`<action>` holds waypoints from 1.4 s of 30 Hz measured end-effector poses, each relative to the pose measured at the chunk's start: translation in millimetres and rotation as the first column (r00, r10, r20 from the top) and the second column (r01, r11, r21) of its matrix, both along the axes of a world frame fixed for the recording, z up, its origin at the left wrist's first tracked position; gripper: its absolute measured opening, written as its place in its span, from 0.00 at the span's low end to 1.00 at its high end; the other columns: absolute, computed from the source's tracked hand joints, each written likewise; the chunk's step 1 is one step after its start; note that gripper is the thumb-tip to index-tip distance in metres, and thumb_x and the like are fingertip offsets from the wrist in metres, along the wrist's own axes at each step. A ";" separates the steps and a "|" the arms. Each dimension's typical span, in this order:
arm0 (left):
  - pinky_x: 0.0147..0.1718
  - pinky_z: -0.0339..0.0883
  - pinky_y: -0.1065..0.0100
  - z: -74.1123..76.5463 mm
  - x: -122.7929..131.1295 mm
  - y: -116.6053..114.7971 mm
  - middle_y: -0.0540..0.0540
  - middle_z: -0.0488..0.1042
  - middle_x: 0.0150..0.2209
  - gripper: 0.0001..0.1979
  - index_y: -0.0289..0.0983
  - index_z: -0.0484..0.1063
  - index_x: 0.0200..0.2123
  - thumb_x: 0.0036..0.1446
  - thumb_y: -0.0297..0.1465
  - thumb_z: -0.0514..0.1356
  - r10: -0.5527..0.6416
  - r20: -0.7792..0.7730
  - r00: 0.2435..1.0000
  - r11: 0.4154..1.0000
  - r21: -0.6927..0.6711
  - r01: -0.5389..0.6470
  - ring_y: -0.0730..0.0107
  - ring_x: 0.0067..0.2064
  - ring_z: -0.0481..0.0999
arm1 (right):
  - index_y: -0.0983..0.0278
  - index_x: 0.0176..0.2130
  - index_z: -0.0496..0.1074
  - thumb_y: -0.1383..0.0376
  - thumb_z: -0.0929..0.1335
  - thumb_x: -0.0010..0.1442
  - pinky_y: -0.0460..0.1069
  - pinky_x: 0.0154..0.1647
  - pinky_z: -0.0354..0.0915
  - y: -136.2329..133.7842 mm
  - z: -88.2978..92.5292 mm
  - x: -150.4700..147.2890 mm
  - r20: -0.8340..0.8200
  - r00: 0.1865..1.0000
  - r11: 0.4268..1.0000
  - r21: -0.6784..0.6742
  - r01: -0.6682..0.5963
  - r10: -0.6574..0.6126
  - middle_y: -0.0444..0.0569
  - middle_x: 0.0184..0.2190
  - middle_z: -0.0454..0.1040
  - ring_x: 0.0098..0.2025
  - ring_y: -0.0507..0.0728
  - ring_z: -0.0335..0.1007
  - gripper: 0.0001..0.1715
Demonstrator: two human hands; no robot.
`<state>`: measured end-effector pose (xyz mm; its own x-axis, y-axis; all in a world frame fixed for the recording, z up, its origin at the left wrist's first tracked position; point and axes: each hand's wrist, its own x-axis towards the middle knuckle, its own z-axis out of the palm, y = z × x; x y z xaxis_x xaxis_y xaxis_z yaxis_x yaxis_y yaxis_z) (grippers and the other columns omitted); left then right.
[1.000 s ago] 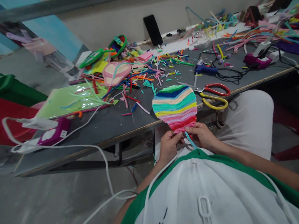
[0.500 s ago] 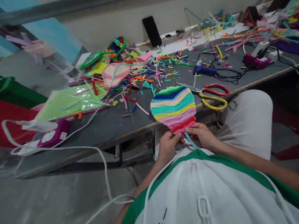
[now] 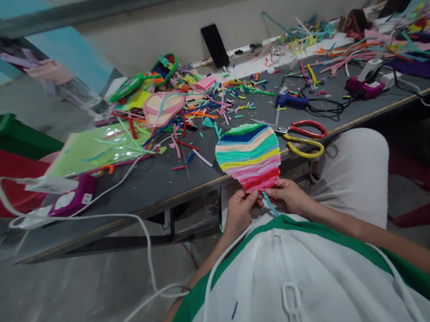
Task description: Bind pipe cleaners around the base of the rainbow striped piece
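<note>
A striped pipe-cleaner balloon, with bands of green, blue, cream, teal, yellow, pink and red, is held over the table's front edge. My left hand pinches its narrow lower tip from the left. On the other side, the fingers of my right hand are closed on the same tip. A twisted light-blue pipe cleaner hangs from the tip between both hands toward my lap. Scissors with one red and one yellow handle lie just right of the balloon, their handles over the table edge.
Pipe-cleaner scraps litter the dark table. A blue glue gun, a phone leaning on the wall, a pink-striped balloon shape and a green plastic packet lie around. A white cable hangs at left.
The view has shifted slightly, so the table things sit a little further left. Both hands keep their hold on the balloon's tip; the light-blue pipe cleaner has moved slightly.
</note>
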<state>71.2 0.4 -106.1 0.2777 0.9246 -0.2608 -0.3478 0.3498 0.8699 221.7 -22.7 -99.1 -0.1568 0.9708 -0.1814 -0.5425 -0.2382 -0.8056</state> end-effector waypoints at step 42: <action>0.18 0.57 0.74 8.2 13.1 1.7 0.52 0.68 0.18 0.13 0.32 0.68 0.22 0.43 0.36 0.66 0.014 -0.013 1.000 0.996 -0.084 -0.015 0.79 0.18 0.65 | 0.63 0.26 0.71 0.65 0.74 0.43 0.46 0.26 0.60 -1.7 5.3 -7.7 -0.058 0.973 0.972 -0.085 0.219 -0.224 0.41 0.19 0.70 0.22 0.49 0.63 0.09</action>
